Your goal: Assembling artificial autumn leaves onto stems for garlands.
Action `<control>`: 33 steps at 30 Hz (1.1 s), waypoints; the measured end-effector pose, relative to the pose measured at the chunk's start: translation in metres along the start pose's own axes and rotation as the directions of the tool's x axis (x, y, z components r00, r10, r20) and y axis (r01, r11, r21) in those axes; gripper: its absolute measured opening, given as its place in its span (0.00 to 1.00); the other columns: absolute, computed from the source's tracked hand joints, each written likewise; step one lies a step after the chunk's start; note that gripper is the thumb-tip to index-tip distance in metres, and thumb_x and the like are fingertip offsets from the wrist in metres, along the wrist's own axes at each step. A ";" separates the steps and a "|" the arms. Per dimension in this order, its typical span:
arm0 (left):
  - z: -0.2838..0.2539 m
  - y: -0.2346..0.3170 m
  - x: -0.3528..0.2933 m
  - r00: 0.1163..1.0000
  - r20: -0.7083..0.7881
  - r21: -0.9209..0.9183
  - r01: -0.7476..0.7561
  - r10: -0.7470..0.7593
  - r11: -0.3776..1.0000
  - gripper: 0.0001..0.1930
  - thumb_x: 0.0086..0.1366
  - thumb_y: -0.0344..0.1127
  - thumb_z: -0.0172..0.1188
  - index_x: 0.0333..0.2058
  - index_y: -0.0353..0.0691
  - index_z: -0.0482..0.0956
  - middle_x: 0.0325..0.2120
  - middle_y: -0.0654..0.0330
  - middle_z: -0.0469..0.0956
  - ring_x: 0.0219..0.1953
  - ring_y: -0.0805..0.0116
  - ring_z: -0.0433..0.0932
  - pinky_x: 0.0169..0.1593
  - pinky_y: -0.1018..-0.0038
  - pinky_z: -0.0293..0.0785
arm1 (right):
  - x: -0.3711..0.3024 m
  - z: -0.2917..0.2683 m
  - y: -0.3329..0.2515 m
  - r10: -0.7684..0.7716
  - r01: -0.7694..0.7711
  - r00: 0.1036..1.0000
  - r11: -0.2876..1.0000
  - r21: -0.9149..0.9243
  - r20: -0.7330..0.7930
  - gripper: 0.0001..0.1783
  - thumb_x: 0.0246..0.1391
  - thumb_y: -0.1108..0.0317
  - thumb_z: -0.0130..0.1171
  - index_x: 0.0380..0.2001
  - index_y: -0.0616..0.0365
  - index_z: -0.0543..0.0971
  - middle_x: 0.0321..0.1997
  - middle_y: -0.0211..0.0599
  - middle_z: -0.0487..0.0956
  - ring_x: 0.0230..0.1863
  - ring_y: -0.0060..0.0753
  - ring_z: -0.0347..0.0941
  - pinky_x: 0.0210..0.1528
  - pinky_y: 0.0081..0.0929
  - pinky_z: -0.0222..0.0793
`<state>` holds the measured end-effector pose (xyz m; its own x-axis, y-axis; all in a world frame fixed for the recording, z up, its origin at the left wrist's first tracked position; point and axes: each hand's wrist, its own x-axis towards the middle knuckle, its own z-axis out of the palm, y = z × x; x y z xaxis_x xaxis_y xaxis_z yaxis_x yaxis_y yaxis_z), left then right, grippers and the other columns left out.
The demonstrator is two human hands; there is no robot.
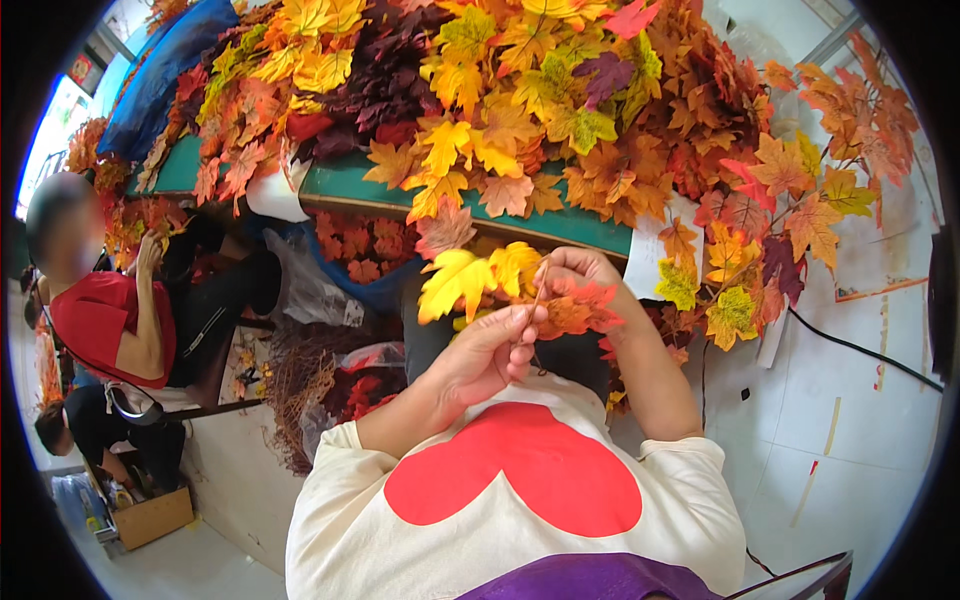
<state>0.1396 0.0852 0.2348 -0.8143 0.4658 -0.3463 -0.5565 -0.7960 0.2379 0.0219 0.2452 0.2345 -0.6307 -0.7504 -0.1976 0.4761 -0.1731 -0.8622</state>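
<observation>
In front of my chest, my left hand (490, 345) is closed in a pinch around a thin brown stem of artificial maple leaves. My right hand (585, 268) pinches the same stem a little higher up, close to the left fingertips. Yellow leaves (457, 284) fan out to the left of the fingers. A cluster of orange-red leaves (583, 308) hangs by my right palm and wrist. The exact grip of the right fingers is partly covered by the leaves.
A green table (340, 183) ahead bears heaped artificial leaves (500, 100) in yellow, orange, red and dark purple. Leafy branches (790, 200) hang over its right side. Brown stems (300, 385) stand in a bundle at lower left. Another person (110, 320) in red sits at left.
</observation>
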 end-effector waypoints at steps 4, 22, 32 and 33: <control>0.016 0.000 -0.007 0.996 -0.059 -0.058 -0.068 0.065 0.996 0.11 0.63 0.40 0.52 0.42 0.44 0.72 0.28 0.71 0.71 0.22 0.82 0.64 0.24 0.86 0.59 | 0.003 -0.003 -0.009 -0.103 0.095 0.995 0.947 -0.308 -0.009 0.05 0.53 0.71 0.54 0.31 0.62 0.76 0.34 0.31 0.77 0.35 0.18 0.70 0.41 0.16 0.66; 0.004 0.009 0.009 0.972 -0.135 0.014 -0.192 0.192 0.981 0.09 0.65 0.39 0.50 0.41 0.44 0.72 0.26 0.70 0.72 0.21 0.82 0.64 0.24 0.86 0.61 | 0.010 0.013 -0.013 -0.546 0.363 0.838 0.549 -0.753 0.007 0.17 0.54 0.66 0.54 0.46 0.61 0.73 0.47 0.40 0.75 0.49 0.34 0.71 0.51 0.26 0.63; 0.010 0.024 0.013 0.974 -0.025 -0.048 -0.226 0.225 0.973 0.10 0.64 0.38 0.51 0.41 0.42 0.71 0.27 0.68 0.73 0.22 0.81 0.65 0.24 0.85 0.61 | 0.062 0.018 -0.100 -0.825 0.306 0.542 0.013 -0.952 0.163 0.09 0.50 0.71 0.54 0.35 0.63 0.76 0.39 0.43 0.77 0.40 0.41 0.74 0.42 0.29 0.68; 0.009 0.026 0.011 0.972 -0.026 -0.050 -0.234 0.233 0.971 0.10 0.64 0.38 0.51 0.41 0.42 0.71 0.27 0.68 0.73 0.22 0.81 0.65 0.24 0.85 0.60 | 0.069 0.017 -0.111 -0.848 0.256 0.524 0.068 -0.964 0.079 0.08 0.50 0.73 0.53 0.34 0.63 0.76 0.36 0.44 0.77 0.37 0.42 0.74 0.40 0.29 0.69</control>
<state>0.1146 0.0735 0.2452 -0.9172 0.2570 -0.3044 -0.3411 -0.9013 0.2670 -0.0635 0.2018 0.3246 -0.6859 -0.2969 0.6644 -0.7198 0.4111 -0.5594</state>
